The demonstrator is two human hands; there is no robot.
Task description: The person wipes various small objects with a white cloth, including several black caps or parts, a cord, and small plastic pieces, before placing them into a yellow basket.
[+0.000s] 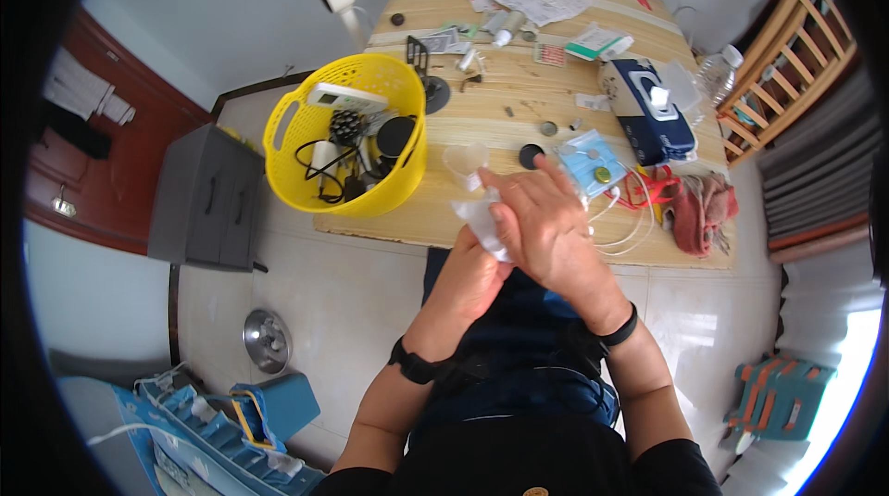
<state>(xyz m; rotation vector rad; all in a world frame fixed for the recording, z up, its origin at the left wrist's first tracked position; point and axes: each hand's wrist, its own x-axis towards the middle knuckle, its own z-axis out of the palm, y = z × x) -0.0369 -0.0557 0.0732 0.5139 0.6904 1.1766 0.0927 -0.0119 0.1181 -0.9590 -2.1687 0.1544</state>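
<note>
A crumpled white tissue (pixel 484 221) is between my two hands, just off the table's near edge. My left hand (pixel 479 274) grips its lower end with curled fingers. Across it lies my right hand (pixel 545 221), palm down against the tissue and left hand, its fingers extended and slightly blurred. Beyond the hands, a clear plastic cup or lid (pixel 465 161) rests on the wooden table (pixel 389 228). A round black lid (pixel 531 155) lies beside my right fingertips. To its right, a blue face mask (pixel 590 159) has a green-gold cap (pixel 602 174) on it.
A yellow plastic basket (pixel 417 176) with cables and a remote stands at left. A wet-wipe pack (pixel 646 110), clear bottle (pixel 722 72), white cable (pixel 651 208) and reddish cloth (pixel 694 215) are at right. Papers (pixel 545 4) lie at the back. A metal bowl (pixel 267 341) is on the floor.
</note>
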